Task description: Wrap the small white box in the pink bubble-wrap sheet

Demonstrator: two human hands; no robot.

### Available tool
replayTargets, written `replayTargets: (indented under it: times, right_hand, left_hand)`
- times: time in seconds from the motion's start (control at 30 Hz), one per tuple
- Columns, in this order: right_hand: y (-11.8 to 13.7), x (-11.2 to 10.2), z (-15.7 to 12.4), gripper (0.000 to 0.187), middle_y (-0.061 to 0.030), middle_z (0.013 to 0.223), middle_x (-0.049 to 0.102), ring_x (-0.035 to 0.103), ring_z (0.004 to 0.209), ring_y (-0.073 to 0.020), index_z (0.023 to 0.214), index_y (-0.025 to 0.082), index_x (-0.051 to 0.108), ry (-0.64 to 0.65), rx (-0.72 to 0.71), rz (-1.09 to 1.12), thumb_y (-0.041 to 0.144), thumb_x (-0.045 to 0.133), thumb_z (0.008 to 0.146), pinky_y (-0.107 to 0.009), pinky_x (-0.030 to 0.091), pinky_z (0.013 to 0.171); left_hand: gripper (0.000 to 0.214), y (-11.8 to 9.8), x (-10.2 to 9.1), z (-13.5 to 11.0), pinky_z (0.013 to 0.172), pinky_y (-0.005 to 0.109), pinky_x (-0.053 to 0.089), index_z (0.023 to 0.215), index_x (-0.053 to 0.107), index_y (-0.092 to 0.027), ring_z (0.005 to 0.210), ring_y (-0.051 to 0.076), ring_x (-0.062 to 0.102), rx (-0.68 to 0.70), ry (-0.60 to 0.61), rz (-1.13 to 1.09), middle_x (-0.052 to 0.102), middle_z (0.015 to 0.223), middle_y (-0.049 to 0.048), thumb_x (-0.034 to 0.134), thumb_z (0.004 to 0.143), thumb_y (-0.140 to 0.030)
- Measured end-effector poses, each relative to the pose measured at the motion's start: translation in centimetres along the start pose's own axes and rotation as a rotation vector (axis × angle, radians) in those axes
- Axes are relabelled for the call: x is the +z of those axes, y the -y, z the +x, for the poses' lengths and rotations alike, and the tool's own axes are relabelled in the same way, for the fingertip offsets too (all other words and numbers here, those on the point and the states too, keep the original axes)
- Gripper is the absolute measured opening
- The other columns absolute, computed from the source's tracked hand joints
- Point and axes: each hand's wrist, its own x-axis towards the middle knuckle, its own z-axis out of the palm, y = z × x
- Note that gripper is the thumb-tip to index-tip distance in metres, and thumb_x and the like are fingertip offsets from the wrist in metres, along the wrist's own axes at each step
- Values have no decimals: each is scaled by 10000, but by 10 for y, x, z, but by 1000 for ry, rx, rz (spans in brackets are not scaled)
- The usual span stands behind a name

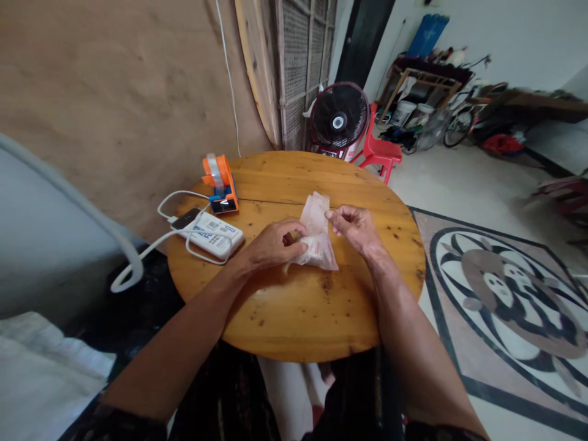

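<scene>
A small clear plastic bag (316, 236) with pinkish contents stands on the round wooden table (298, 306). My left hand (272, 245) is curled around the bag's lower left side, fingers closed on it. My right hand (353, 226) pinches the bag's upper right edge between thumb and fingers. Both hands rest near the middle of the table.
An orange tape dispenser (220, 182) stands at the table's left rear. A white power bank (214, 236) with a white cable and a dark phone (186, 218) lie at the left edge. Beyond the table are a black fan (339, 121) and a red plastic chair (381, 152).
</scene>
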Motion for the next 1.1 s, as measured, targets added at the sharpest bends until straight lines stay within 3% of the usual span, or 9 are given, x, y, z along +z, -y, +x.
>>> replayTargets:
  times: [0.07,0.13,0.23,0.3,0.47,0.63,0.83,0.97,1.1]
  right_hand:
    - [6,2,-3,451,8,607,542,464,563,-111,658,170,574,76,-17,24,603,594,783,-254,363,562]
    - [8,4,-5,426,-26,795,623,533,696,-140,854,167,637,121,-20,-41,584,627,766,-265,410,639]
    - [5,7,-7,568,-60,1066,631,571,859,-179,1166,208,590,216,-14,-175,511,716,702,-293,447,734]
    - [1,7,-7,554,-53,1061,637,580,852,-176,1211,214,562,248,-21,-231,422,707,718,-289,452,734]
    - [-2,-5,-3,266,-18,779,668,574,674,-152,1034,190,636,88,66,-501,206,525,793,-261,407,640]
    - [3,-10,-2,246,-77,847,715,624,747,-216,997,205,663,45,143,-838,204,507,807,-288,394,659]
    - [4,-7,-2,243,-134,898,727,658,805,-272,1022,185,648,104,208,-961,201,486,842,-337,409,708]
    - [1,-7,-1,227,-76,829,712,629,726,-216,1004,202,647,-15,177,-825,211,549,799,-296,390,649]
    - [1,-8,0,153,6,620,598,509,553,-126,759,187,615,-146,68,-426,340,633,765,-244,348,536]
  left_hand:
    - [256,0,1,0,636,252,452,1012,636,-194,691,116,559,-3,-2,7,646,1076,30,591,778,-288]
    - [258,1,1,0,632,253,449,1016,638,-193,672,110,547,5,1,16,644,1080,35,588,780,-286]
    - [284,1,1,1,649,260,457,1043,641,-194,689,114,553,25,12,29,633,1123,45,584,779,-280]
    - [310,2,1,1,660,264,463,1068,639,-193,706,119,556,29,9,33,628,1144,49,591,775,-281]
    - [303,2,1,1,672,266,469,1040,647,-184,722,124,559,27,-19,22,619,1156,54,620,776,-330]
    - [284,-2,-1,2,673,267,456,943,658,-171,734,136,558,8,-55,69,633,1021,47,618,794,-411]
    - [322,-5,-2,3,635,258,423,836,647,-166,664,127,532,-58,-78,139,614,807,8,630,773,-482]
    - [295,-6,-2,3,609,248,397,798,639,-166,638,120,512,-70,-93,186,610,764,-4,648,751,-457]
    - [198,-5,-2,3,590,241,376,780,641,-165,621,116,497,-75,-101,195,594,708,-12,607,774,-360]
